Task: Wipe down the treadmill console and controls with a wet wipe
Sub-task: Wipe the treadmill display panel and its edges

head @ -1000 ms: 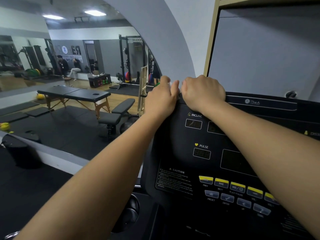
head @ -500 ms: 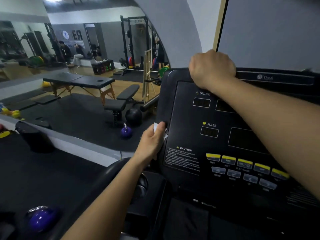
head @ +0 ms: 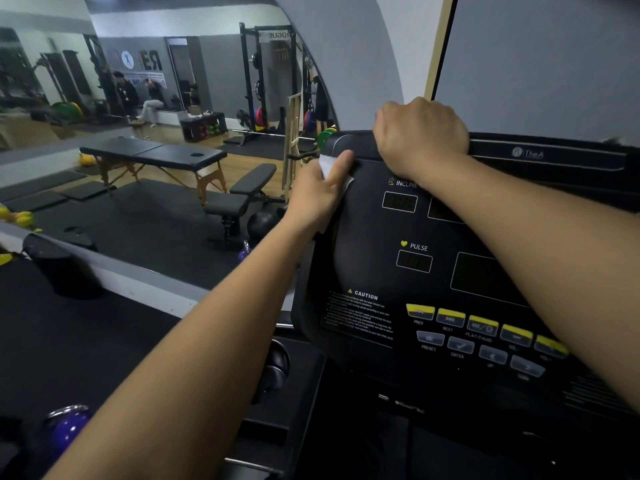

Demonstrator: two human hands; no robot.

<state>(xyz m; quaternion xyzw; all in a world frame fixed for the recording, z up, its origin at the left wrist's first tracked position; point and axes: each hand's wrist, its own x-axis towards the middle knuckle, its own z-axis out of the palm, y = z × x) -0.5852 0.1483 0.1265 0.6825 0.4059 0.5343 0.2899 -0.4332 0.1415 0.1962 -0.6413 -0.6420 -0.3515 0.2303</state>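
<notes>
Up since half a second ago: my left hand (head: 320, 192), pinching wet wipe (head: 327, 164), at top-left corner of treadmill console (head: 367, 244) | right hand (head: 420, 133) grips top rim | control buttons (head: 485, 327) lie below-right of wipe.

Gym floor, treadmill: a single wide-angle camera worn on the person's head looks forward and down, close over the treadmill console (head: 415, 237), which fills the lower right of the frame. Both forearms run in from the bottom edge to the left hand (head: 317, 195) and right hand (head: 420, 133) at upper centre. A wall mirror (head: 138, 98) curves across the upper left.
</notes>
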